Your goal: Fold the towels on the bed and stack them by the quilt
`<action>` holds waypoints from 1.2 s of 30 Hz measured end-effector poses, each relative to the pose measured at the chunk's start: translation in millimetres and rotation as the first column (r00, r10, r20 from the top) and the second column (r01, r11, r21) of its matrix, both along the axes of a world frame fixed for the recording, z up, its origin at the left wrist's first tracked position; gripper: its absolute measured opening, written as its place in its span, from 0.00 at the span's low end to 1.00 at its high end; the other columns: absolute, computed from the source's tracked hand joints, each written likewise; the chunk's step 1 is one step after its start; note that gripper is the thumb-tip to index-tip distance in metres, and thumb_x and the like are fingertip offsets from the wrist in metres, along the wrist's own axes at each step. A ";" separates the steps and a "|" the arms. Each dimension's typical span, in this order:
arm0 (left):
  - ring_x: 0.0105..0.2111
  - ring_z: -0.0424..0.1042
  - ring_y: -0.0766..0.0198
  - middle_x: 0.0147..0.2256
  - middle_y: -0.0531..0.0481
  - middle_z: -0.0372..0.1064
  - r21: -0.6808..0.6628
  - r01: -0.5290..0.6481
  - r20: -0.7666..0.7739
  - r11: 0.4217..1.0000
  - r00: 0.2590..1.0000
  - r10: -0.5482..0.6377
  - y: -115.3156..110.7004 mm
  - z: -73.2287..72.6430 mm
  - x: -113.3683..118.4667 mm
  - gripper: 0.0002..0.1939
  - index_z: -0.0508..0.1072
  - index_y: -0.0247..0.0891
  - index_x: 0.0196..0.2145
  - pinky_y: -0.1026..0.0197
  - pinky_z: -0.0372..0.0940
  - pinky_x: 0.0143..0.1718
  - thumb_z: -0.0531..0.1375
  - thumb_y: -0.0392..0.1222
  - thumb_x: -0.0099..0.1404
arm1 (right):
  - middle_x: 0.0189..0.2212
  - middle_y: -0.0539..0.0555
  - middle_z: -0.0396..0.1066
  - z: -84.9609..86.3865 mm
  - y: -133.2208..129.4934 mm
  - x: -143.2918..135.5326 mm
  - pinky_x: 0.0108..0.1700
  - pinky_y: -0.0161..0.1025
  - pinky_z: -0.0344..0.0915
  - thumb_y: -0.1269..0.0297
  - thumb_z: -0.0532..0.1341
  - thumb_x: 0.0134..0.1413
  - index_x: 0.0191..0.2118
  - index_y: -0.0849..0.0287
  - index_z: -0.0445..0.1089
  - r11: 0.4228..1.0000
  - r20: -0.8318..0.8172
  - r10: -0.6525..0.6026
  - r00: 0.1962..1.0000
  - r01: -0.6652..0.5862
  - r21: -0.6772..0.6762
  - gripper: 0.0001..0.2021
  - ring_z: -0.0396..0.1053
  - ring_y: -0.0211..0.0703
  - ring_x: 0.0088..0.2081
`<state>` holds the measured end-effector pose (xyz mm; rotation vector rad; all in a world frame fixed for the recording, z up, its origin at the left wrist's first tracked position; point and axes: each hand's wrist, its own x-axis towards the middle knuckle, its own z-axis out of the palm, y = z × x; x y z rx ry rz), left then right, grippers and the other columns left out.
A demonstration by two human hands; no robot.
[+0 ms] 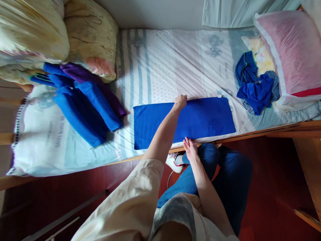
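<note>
Cloth: blue, laid flat as a long rectangle along the near edge of the bed.
Left hand: closed, with the cloth's far edge gripped.
Right hand: loosely open, palm turned up at the cloth's near edge; contact cannot be confirmed.
Left end: blue garments and a purple garment are strewn.
Right end: crumpled blue garments are heaped beside a pink pillow.

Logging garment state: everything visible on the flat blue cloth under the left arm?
The cloth is plain blue, a matte, soft-looking fabric, laid as a long, fairly smooth rectangle along the near edge of the bed. A small white tag shows at its far edge, toward the right end. The left hand is closed on the far edge; the open right hand's fingertips meet the near edge, contact unclear.
</note>
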<state>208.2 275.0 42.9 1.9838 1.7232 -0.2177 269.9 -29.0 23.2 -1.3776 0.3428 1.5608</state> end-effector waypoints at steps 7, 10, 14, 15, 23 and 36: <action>0.52 0.75 0.48 0.50 0.35 0.73 0.053 -0.024 0.047 0.998 0.999 0.022 1.8 8.2 -3.1 0.19 0.72 0.37 0.58 0.50 0.70 0.53 0.54 0.36 0.72 | 0.53 0.58 0.80 0.5 -6.0 -0.1 0.55 0.46 0.78 0.66 0.58 0.69 0.42 0.54 0.71 1.000 0.008 0.003 1.000 -0.003 0.017 0.04 0.79 0.45 0.54; 0.52 0.75 0.48 0.51 0.35 0.73 0.059 -0.020 0.051 0.998 0.999 0.017 1.1 12.8 -4.0 0.18 0.71 0.36 0.58 0.51 0.70 0.53 0.53 0.36 0.73 | 0.53 0.58 0.80 4.0 -6.4 0.3 0.55 0.45 0.78 0.66 0.58 0.69 0.42 0.54 0.71 1.000 -0.002 -0.008 1.000 0.008 0.006 0.04 0.80 0.45 0.54; 0.52 0.75 0.47 0.50 0.34 0.73 0.083 -0.028 0.055 0.996 0.998 0.023 -0.7 14.4 -4.7 0.18 0.71 0.34 0.58 0.51 0.70 0.52 0.53 0.35 0.73 | 0.52 0.57 0.80 10.7 -7.8 0.9 0.54 0.43 0.78 0.66 0.59 0.70 0.41 0.54 0.71 1.000 -0.012 -0.005 1.000 0.005 0.003 0.04 0.80 0.44 0.52; 0.52 0.76 0.47 0.50 0.34 0.73 0.090 -0.034 0.060 0.995 0.998 0.028 -1.1 14.7 -5.1 0.18 0.71 0.34 0.58 0.52 0.70 0.52 0.53 0.34 0.73 | 0.52 0.57 0.80 12.8 -8.6 0.8 0.53 0.43 0.78 0.66 0.59 0.70 0.41 0.54 0.71 1.000 -0.015 -0.001 1.000 0.001 0.005 0.05 0.80 0.44 0.52; 0.50 0.76 0.48 0.48 0.32 0.74 0.138 -0.049 0.088 0.989 0.995 0.037 1.3 41.5 -15.5 0.19 0.72 0.32 0.57 0.52 0.70 0.51 0.52 0.32 0.71 | 0.53 0.58 0.80 35.1 -22.2 1.2 0.51 0.41 0.76 0.66 0.62 0.67 0.40 0.56 0.73 0.999 -0.007 0.030 1.000 -0.030 0.038 0.02 0.81 0.44 0.49; 0.44 0.80 0.54 0.37 0.43 0.81 0.314 -0.188 0.348 0.931 0.935 0.072 -37.8 172.2 -64.0 0.15 0.80 0.37 0.46 0.56 0.70 0.50 0.56 0.32 0.67 | 0.25 0.48 0.75 91.3 -39.6 25.5 0.35 0.31 0.68 0.57 0.71 0.55 0.29 0.58 0.72 0.929 0.410 0.015 0.912 -0.164 0.331 0.12 0.71 0.36 0.28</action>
